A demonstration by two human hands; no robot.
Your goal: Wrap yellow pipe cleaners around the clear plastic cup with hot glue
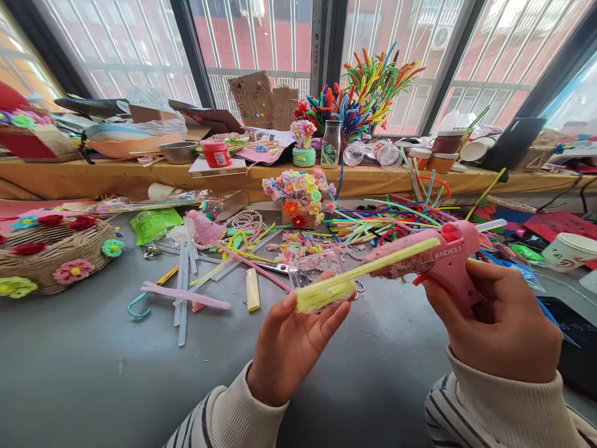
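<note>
My left hand (296, 339) is closed around a small piece covered in yellow pipe cleaner (329, 295), held between thumb and fingers above the table. From it a yellow pipe cleaner strip (373, 266) reaches up to the right, passing in front of the glue gun's front end. My right hand (501, 323) grips a pink glue gun (454, 261) by its handle, with a clear glue stick (492, 225) poking out of the back. The nozzle is hidden behind the strip, so I cannot tell whether it touches the yellow piece.
Scissors (275, 266), clear glue sticks (181, 298), a yellow block (252, 290) and a lilac pipe cleaner (186, 295) lie on the grey table (93, 386). Behind are a flower box (298, 216) and loose pipe cleaners (373, 221). A twine basket (88, 258) stands left, a phone (571, 336) right.
</note>
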